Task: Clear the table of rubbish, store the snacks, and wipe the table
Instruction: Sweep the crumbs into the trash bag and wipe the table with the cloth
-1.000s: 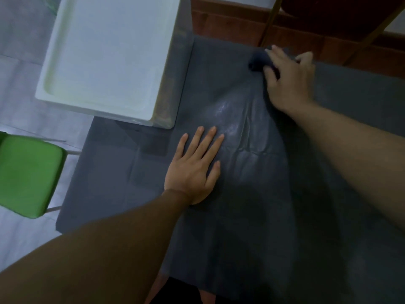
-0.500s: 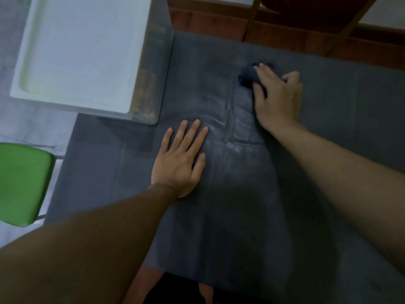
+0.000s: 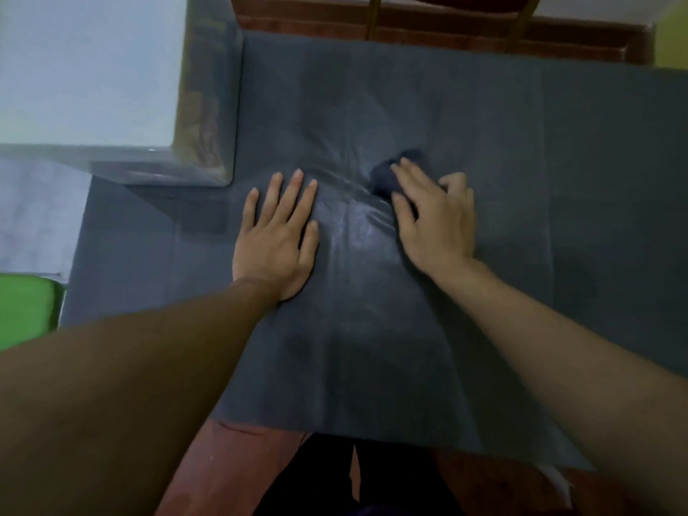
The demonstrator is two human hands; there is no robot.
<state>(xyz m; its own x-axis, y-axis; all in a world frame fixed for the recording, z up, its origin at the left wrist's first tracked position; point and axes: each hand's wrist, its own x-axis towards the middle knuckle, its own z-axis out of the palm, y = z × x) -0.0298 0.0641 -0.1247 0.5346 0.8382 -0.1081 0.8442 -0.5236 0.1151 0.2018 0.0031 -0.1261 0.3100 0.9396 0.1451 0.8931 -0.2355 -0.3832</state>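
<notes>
A grey sheet covers the table (image 3: 580, 173) and is creased and shiny-damp between my hands. My left hand (image 3: 275, 240) lies flat on the sheet with fingers spread, pressing it down. Just to its right, my right hand (image 3: 435, 221) grips a bunched dark cloth (image 3: 383, 178) against the sheet. The cloth sticks out between my thumb and index finger; the rest of it is hidden under my fingers.
A clear storage box with a white lid (image 3: 85, 68) stands on the table's far left corner, snacks dimly visible through its wall (image 3: 204, 106). A green chair seat (image 3: 22, 307) is at the left. Chair legs (image 3: 372, 16) stand beyond the far edge.
My right hand has dragged the dark cloth from the table's far edge toward me, stopping beside my left hand. The left hand has stayed flat on the sheet.
</notes>
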